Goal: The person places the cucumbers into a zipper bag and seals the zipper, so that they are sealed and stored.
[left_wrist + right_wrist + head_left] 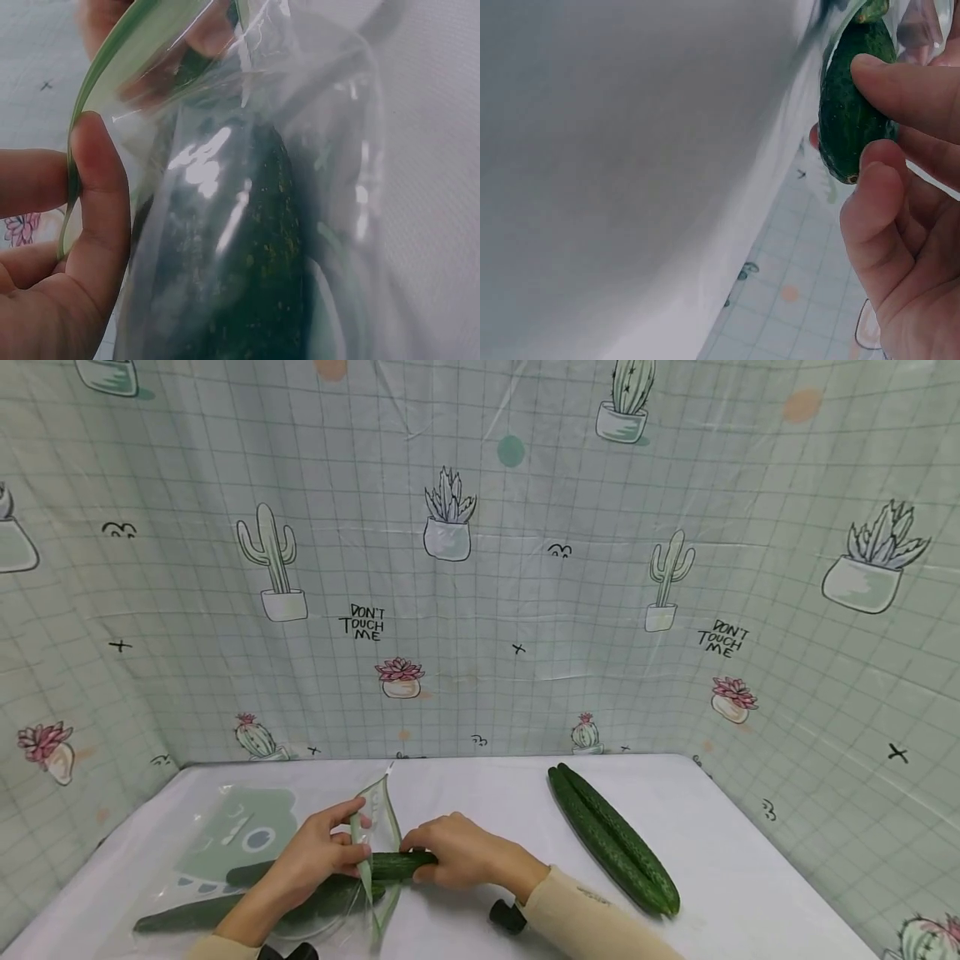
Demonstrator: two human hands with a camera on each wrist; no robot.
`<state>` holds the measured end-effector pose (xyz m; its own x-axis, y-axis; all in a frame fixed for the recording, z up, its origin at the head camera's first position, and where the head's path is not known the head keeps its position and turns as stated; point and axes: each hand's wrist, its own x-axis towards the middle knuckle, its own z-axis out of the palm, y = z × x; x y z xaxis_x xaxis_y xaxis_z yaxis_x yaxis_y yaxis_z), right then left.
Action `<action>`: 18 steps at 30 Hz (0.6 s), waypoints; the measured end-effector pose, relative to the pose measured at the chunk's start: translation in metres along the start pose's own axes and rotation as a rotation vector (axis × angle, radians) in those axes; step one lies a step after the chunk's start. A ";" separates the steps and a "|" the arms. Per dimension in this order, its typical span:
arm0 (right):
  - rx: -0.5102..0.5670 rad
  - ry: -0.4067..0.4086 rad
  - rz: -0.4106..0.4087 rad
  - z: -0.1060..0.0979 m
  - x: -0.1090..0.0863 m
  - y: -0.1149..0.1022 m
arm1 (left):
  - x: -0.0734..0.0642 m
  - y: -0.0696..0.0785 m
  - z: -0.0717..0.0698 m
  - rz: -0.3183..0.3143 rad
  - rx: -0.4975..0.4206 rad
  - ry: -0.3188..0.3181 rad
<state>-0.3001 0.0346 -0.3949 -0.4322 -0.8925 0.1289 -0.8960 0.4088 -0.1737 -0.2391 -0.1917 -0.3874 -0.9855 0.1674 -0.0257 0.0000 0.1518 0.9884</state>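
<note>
A clear zip bag (258, 806) with a green cartoon print lies at the left of the table, its green-edged mouth facing right. My left hand (318, 852) pinches one lip of that mouth between thumb and fingers, so the opening stands wide. One dark green cucumber (195, 913) lies inside the bag, seen through the plastic. A second cucumber (401, 865) passes through the mouth, its far part inside. My right hand (461, 850) grips its outer end, and the right wrist view shows thumb and fingertips around the tip (847, 150).
Two more cucumbers (615, 839) lie side by side on the right of the white table (480, 793). Black wrist-camera parts (507, 916) show beside the right sleeve. A curtain (480, 610) printed with cacti hangs behind the table and along both sides.
</note>
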 end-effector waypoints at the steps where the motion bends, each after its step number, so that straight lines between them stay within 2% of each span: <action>1: 0.010 0.001 0.000 0.000 0.002 -0.001 | 0.000 0.000 0.000 0.000 0.001 -0.001; 9: 0.080 0.008 0.004 0.001 0.016 -0.005 | 0.001 0.001 0.000 0.008 0.002 -0.001; 18: 0.160 -0.023 0.066 0.007 0.034 -0.003 | 0.002 -0.001 -0.001 0.012 0.004 0.001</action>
<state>-0.3118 0.0019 -0.3970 -0.4857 -0.8695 0.0897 -0.8370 0.4330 -0.3346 -0.2412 -0.1923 -0.3888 -0.9856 0.1683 -0.0134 0.0128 0.1536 0.9881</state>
